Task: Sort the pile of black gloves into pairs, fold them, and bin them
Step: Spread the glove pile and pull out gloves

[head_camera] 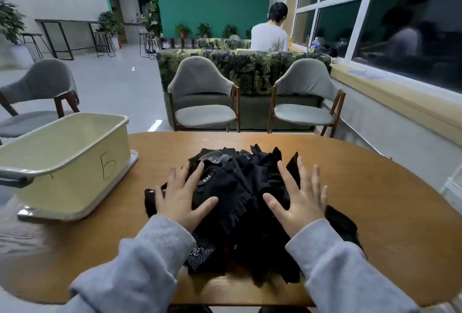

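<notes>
head view | worn on head | faces forward-down | close over table [350, 187] edge

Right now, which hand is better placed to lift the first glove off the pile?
Probably the left hand: its fingers lie on the top glove with the 5.11 patch, nearest the bin. The right hand is spread over tangled gloves.

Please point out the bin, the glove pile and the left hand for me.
bin [75, 182]: head view, front wall
glove pile [240, 182]: head view, top middle
left hand [181, 199]: head view, back of hand
</notes>
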Available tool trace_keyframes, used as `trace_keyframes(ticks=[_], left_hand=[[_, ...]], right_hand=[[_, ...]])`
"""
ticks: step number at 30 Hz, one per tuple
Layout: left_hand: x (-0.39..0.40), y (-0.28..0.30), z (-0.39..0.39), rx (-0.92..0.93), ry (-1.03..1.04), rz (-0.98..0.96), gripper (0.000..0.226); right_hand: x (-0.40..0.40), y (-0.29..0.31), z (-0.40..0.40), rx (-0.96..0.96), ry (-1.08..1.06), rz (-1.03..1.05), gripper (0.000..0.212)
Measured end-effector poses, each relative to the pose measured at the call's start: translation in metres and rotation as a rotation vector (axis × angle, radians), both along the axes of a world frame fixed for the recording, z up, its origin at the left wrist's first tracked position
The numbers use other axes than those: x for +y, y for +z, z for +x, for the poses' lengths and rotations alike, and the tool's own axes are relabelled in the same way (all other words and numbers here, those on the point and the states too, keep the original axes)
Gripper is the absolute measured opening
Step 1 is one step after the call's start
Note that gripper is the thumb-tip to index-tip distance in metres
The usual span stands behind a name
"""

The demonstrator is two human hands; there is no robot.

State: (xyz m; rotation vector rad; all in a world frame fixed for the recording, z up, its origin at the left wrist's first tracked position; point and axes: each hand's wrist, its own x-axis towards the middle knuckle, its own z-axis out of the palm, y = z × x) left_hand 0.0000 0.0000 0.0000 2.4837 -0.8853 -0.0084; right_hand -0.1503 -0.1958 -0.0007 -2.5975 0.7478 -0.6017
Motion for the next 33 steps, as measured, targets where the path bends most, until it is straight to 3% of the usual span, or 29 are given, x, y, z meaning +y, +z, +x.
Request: trace_keyframes(ticks=[3,7,10,14,22,28,33], left_hand=[[0.001,-0.021,0.002,0.079,0.145,0.135,0.075],[-0.001,-0.048,0.013,0.273,0.157,0.044,0.077],[-0.011,-0.058,0.016,0.338,0.114,-0.078,0.083],[-0.024,-0.067,0.022,0.292,0.108,-0.147,0.082],[-0.06,-0.075,0.032,0.263,0.06,-0.147,0.085],[-0.064,-0.074,0.034,0.251,-0.003,-0.149,0.086],[-0.041,-0.074,0.05,0.052,0.006,-0.114,0.084]], right_hand=[[-0.006,-0.011,-0.003,0.131,-0.15,-0.025,0.076],[-0.019,-0.027,-0.001,0.263,-0.229,0.118,0.073],[-0.017,-0.035,0.011,0.229,-0.185,0.236,0.077],[-0.01,-0.045,0.025,0.071,-0.175,0.276,0.099],[-0.042,-0.044,0.03,0.09,-0.223,0.267,0.083],[-0.052,-0.039,0.016,0.106,-0.243,0.227,0.083],[-0.054,-0.055,-0.01,0.137,-0.334,0.151,0.092]])
